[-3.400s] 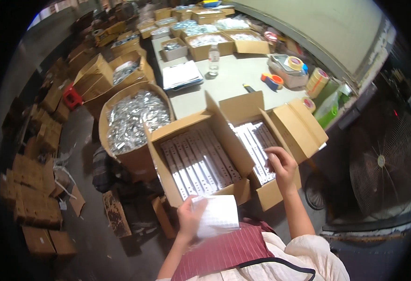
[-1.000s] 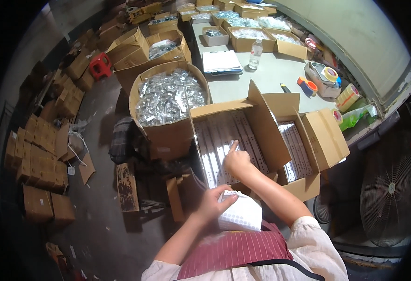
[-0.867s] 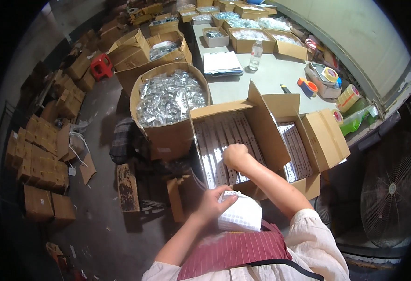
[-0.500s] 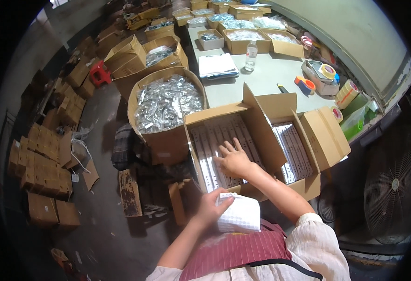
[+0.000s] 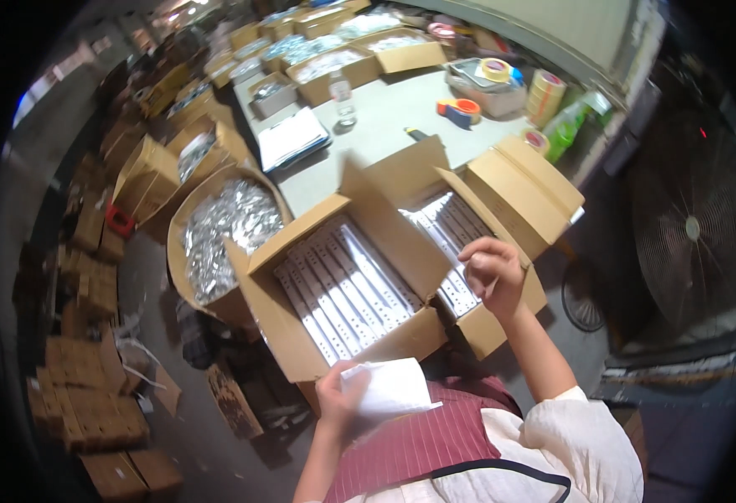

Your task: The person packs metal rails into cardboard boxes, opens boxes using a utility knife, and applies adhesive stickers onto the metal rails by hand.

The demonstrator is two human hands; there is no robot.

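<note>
My left hand (image 5: 340, 394) grips a white sheet of stickers (image 5: 397, 386) in front of my apron; its surface is smeared now. Raised over the near side of the right carton (image 5: 506, 323), my right hand (image 5: 495, 268) has its fingers curled together. Whatever it may hold is too small to make out. The left carton (image 5: 384, 342) stands with its flaps up. Inside it lie several long white pieces (image 5: 347, 285) with small dark marks, side by side. Similar white pieces (image 5: 458, 289) fill the right carton, partly hidden by my hand and a flap.
Left of the cartons, a large box (image 5: 185, 277) holds shiny bagged parts. Papers (image 5: 288, 138), a bottle (image 5: 342, 99), a tape dispenser (image 5: 460, 111) and a knife (image 5: 418, 134) lie on the table (image 5: 376, 142). A fan (image 5: 691, 226) stands at right, stacked cartons (image 5: 91, 411) at left.
My right hand has lifted off the pieces in the left carton and moved right, its fingers curling. The left hand keeps the sheet. The whole view has turned and shifted.
</note>
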